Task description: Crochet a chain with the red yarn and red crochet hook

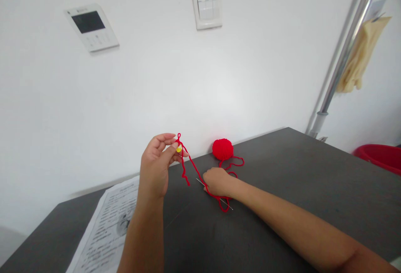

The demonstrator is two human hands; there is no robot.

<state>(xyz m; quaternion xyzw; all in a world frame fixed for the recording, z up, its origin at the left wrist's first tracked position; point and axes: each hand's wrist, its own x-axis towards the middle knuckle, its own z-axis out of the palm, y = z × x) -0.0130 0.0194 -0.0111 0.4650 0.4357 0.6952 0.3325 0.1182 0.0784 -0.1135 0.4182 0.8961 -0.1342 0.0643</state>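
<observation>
The person's right forearm (282, 212) is slanting in from the lower right corner over the dark grey tabletop (266, 239), and the left forearm (145, 231) is rising from the bottom edge. The left hand (158, 156) is standing raised above the tabletop, its thumb and fingers nearly closed, pinching the red yarn (194, 166). A small loop of it is poking up above the fingertips, and a loose end is dangling below them. A small yellow piece (178, 149), too small to identify, is showing beside the thumb tip.

The right hand (219, 182) is lying low at the tabletop with its fingers curled inward. A thin metal rod (230, 207) is passing under it, both ends showing; whether the fingers are gripping the rod or only covering it, I cannot tell. One strand is running from the left hand down to the right, where slack loops are lying around the rod.

Behind the right hand, the red yarn ball (223, 149) is sitting near the wall, more slack curling in front of it. A printed sheet (103, 218) is lying on the left, partly hidden by the left forearm. Beyond the tabletop's right edge, a red basin (380, 158) is showing.
</observation>
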